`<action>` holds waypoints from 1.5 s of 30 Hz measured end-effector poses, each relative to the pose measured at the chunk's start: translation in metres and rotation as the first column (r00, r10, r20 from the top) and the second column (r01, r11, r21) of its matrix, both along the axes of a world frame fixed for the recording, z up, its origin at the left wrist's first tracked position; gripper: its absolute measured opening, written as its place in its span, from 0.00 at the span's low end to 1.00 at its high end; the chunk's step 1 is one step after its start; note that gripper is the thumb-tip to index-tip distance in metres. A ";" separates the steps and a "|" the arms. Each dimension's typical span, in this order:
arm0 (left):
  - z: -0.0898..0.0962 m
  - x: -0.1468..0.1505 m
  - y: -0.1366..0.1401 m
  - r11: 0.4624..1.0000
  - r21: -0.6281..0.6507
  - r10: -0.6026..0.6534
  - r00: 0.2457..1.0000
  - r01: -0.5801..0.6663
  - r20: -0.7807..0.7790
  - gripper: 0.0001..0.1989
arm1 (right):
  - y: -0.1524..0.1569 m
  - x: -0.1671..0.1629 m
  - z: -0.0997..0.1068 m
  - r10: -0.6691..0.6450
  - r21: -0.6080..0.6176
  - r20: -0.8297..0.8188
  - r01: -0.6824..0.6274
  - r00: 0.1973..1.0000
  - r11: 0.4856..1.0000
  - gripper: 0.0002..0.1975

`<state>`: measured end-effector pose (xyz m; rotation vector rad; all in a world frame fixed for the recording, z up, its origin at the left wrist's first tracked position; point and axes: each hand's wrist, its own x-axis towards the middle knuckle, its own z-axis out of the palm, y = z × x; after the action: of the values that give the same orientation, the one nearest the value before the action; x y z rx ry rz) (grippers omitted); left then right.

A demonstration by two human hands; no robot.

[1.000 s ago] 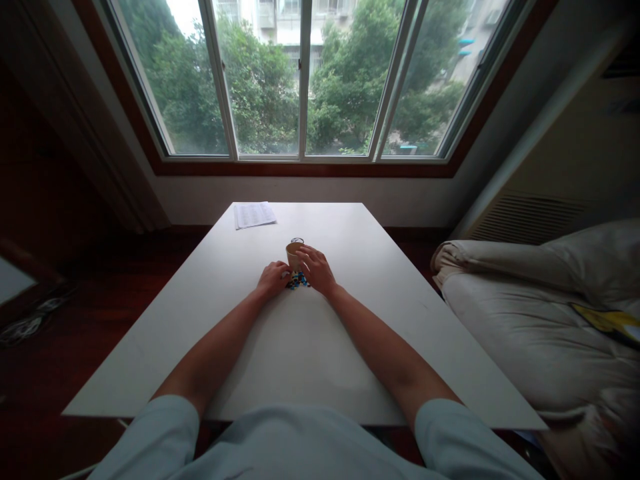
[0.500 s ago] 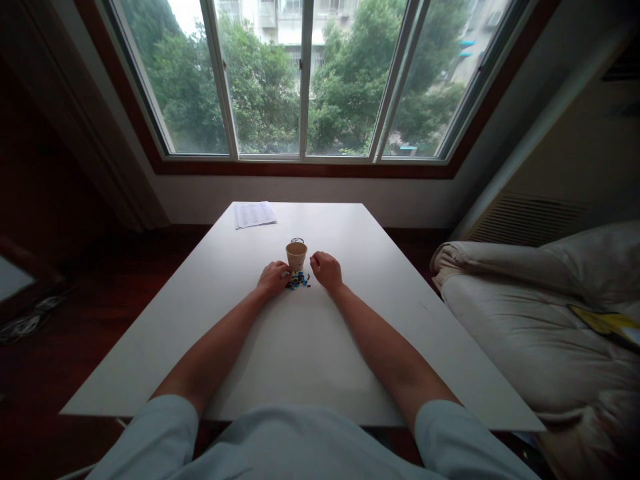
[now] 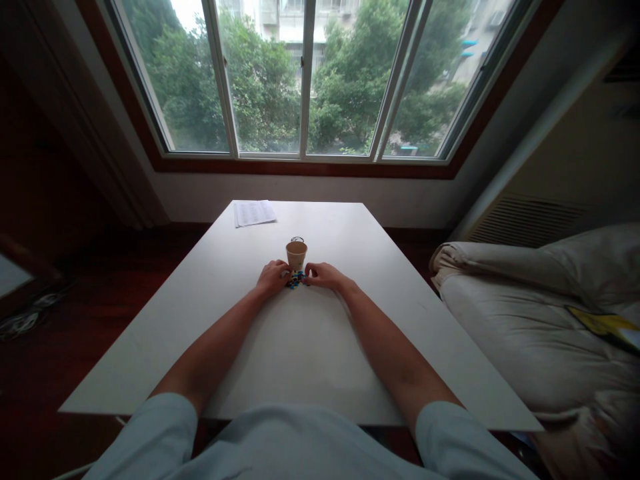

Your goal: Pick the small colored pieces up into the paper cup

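Visibility first. The small coloured pieces lie in a loose pile whose left and right margins are partly covered by fingertips; the individual pieces are too small to count or identify. The paper cup stands upright, open end up, but its inner bottom is out of sight and its contents cannot be determined. A dark looped item beyond the cup is partly hidden by it; its nature is unclear. Print on the papers, at eleven o'clock on the tabletop, is illegible. Cables on the dark floor, toward nine o'clock, are blurred. The person's shirt is cut off at the six o'clock edge.

Taking the pile as the clock's centre, the left hand rests at nine o'clock, fingers curled at the pile's edge; whether it grips a piece cannot be told. The right hand is at three o'clock, thumb and fingers drawn together over the near pieces; a pinch cannot be confirmed. The cup stands at twelve o'clock, just beyond the pile and between the two hands.
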<state>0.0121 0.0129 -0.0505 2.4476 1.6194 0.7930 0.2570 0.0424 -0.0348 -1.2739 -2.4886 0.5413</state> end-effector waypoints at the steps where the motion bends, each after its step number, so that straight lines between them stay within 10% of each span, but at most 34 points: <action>1: 0.000 0.000 0.000 1.000 0.001 0.002 1.000 -0.002 0.000 0.12 | 0.000 0.001 0.000 0.030 -0.013 -0.011 -0.030 0.999 0.999 0.16; 45: 0.005 0.003 -0.002 1.000 0.011 -0.017 1.000 0.017 -0.023 0.09 | -0.008 -0.016 -0.011 -0.229 0.196 -0.454 0.347 0.861 0.917 0.07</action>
<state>0.0147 0.0113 -0.0460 2.4829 1.6041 0.7765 0.2409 0.0344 -0.0454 -1.2363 -1.8905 0.3382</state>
